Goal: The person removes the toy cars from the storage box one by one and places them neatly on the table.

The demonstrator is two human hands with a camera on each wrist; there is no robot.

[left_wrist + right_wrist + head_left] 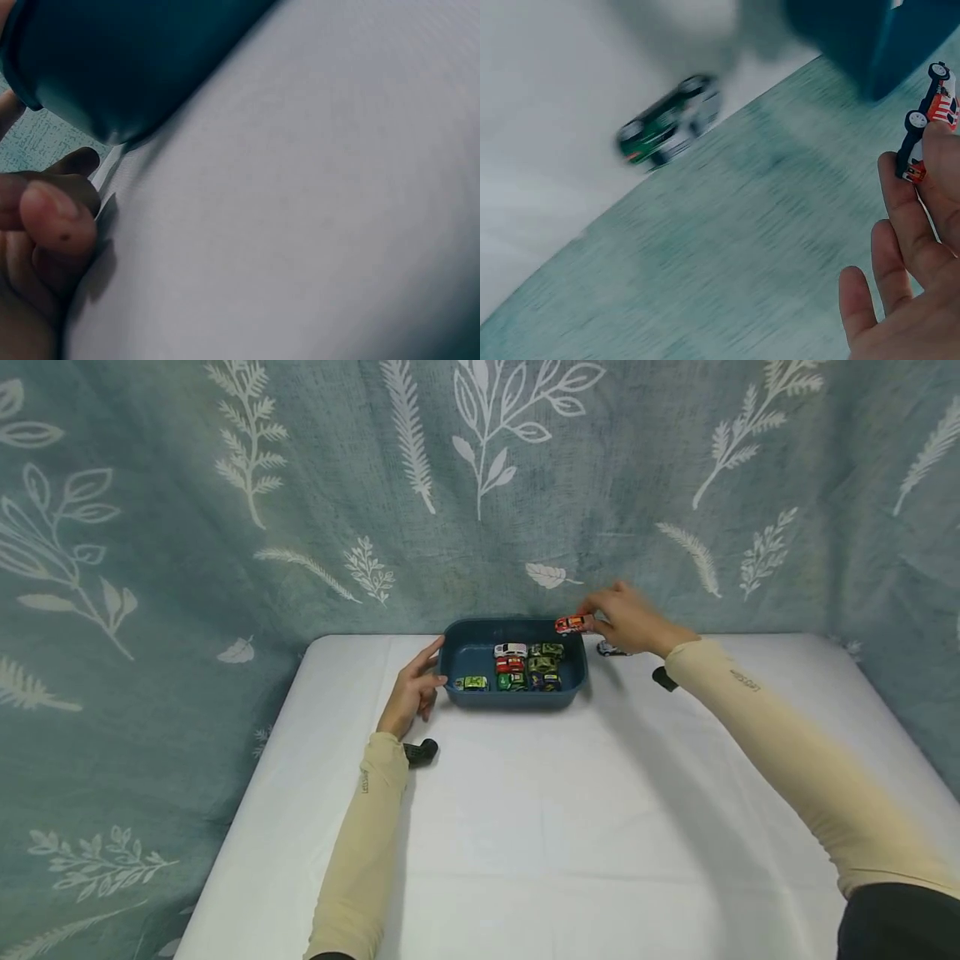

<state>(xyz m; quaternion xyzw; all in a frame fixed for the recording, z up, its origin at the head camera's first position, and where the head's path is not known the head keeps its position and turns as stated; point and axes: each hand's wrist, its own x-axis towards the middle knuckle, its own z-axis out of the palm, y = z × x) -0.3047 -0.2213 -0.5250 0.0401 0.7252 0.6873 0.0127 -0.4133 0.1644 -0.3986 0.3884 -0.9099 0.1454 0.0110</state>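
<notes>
A dark blue tray (459, 653) stands at the far middle of the white table (570, 827), with several toy cars (525, 664) parked inside. My right hand (592, 620) pinches an orange toy car (572, 624) above the tray's back right corner. The right wrist view shows that orange car (928, 120) held between fingertips (900, 187) near the tray's corner (900, 37). My left hand (420, 681) rests on the table against the tray's left wall, thumb by the rim. In the left wrist view its fingers (52, 217) lie loosely curled below the tray wall (112, 67), holding nothing.
A green and white toy car (611, 649) sits on the table just right of the tray, also seen in the right wrist view as a blurred car (671, 120). A leaf-patterned teal cloth (480, 485) hangs behind the table's back edge.
</notes>
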